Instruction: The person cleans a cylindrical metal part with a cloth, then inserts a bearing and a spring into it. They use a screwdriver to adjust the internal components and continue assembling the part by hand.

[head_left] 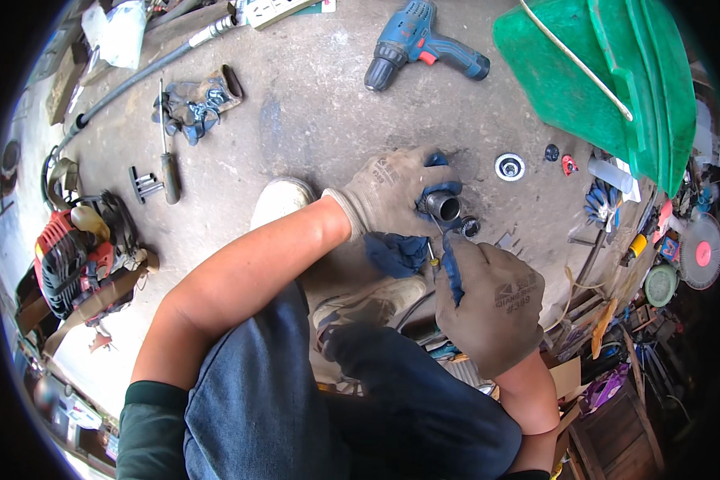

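Note:
My left hand [396, 188], in a grey-brown glove with dark blue fingertips, is closed round a short black metal tube [444, 206] whose open end faces right. My right hand [488, 300], in a matching glove, is closed on a thin metal tool [438, 225]; its tip is at the tube's rim, and its handle is mostly hidden by the fingers. Just below the tube, a small black ring-shaped part [470, 227] lies on the floor. A dark blue cloth [398, 254] lies beneath my left wrist, with a small yellowish piece [433, 261] beside my right fingers.
Ahead lie a blue cordless drill [412, 46], a silver gear [510, 166] and a green plastic container [584, 96]. At left are a screwdriver [170, 172], a stained glove [196, 104] and a red-black engine unit [76, 256]. Clutter with a saw blade [702, 252] crowds the right.

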Demonstrator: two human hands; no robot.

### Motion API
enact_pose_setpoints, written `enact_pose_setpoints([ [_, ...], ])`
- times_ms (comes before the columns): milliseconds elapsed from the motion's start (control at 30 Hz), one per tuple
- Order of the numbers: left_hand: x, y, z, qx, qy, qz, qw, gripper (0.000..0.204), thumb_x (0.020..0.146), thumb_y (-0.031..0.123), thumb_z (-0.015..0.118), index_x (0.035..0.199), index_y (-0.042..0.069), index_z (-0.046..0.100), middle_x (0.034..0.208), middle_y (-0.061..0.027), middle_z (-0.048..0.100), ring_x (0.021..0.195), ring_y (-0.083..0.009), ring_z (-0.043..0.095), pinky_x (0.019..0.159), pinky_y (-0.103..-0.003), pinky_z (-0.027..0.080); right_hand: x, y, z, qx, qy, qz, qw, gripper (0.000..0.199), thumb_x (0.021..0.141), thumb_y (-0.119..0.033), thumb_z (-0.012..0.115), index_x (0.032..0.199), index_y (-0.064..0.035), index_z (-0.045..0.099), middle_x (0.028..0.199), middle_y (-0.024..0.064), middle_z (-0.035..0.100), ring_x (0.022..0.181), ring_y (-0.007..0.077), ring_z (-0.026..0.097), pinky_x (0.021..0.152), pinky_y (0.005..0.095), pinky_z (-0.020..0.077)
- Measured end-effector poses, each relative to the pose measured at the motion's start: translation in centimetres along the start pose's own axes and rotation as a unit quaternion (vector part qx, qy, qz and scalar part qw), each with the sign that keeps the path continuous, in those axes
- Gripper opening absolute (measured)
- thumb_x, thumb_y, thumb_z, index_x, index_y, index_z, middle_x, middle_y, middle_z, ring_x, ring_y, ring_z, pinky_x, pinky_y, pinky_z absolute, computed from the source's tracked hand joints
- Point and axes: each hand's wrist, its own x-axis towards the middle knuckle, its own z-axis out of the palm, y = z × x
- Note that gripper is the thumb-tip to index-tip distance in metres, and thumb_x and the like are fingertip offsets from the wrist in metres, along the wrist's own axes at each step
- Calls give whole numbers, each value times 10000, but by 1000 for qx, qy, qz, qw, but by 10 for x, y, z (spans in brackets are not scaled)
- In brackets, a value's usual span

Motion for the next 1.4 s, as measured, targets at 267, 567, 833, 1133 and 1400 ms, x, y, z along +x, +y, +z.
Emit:
enact_pose_setpoints([
  [267,-8,-2,-5,-56,28,1,998,487,665,344,863,1072,134,697,1137,-155,624,982,-376,657,853,-443,540,-2,7,4,48,20,-69,996,275,790,-113,705,1057,-45,697,742,146,652,648,327,661,615,439,527],
  [567,-30,0,-7,-47,24,13,999,477,682,374,851,1084,159,711,1216,-197,602,1091,-404,617,968,-477,489,-19,44,2,259,48,73,962,254,819,-97,688,1049,7,717,833,211,710,700,368,710,667,409,565],
  [833,-32,-1,-13,-52,-11,12,998,584,646,329,888,1155,120,694,1271,-181,603,1186,-415,586,991,-492,490,1,34,-1,283,4,62,957,234,825,-31,678,1031,78,702,789,212,710,696,269,734,680,335,559],
  [1133,-26,1,-13,-18,39,71,997,411,696,323,850,1048,160,714,1264,-140,602,1178,-368,606,945,-464,521,15,22,-4,186,-36,33,981,133,814,-120,672,924,-45,659,760,179,660,696,374,667,647,445,525],
  [1400,-24,11,-24,-23,-30,-31,999,517,667,290,854,1137,147,691,1327,-185,570,1176,-401,595,973,-466,515,17,18,-5,113,-19,-1,993,131,813,-138,679,887,-62,602,778,149,672,719,348,679,656,454,529],
])
